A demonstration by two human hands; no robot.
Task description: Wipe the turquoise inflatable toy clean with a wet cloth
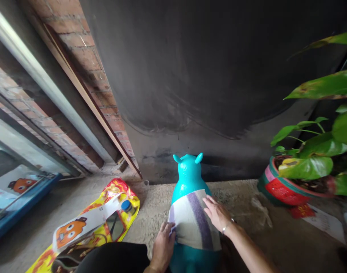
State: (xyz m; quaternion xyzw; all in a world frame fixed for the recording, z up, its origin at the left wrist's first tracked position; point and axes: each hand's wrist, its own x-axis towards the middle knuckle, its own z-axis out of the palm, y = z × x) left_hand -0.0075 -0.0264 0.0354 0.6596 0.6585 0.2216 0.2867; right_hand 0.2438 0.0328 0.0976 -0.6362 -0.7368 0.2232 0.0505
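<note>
A shiny turquoise animal-shaped toy [189, 170] with two small ears, apparently inflatable, stands in front of me, facing a dark panel. Over its back lies a cream cloth [187, 212] with purple stripes, leaving the head and the rear part bare. At the cloth's left edge is my left hand [163, 242], its fingers curled and closed on the edge. My right hand [218, 214] rests on the cloth's upper right side with fingers stretched out, a bracelet at its wrist. The toy's lower body is partly hidden by the cloth and my left hand.
On the left floor lies a yellow and red bag [127, 193] with a blue-capped item, glasses and a printed cartoon paper [72, 231]. A potted plant [289, 189] stands at right. Beyond the toy rises a dark panel [190, 76], beside a brick wall [88, 55].
</note>
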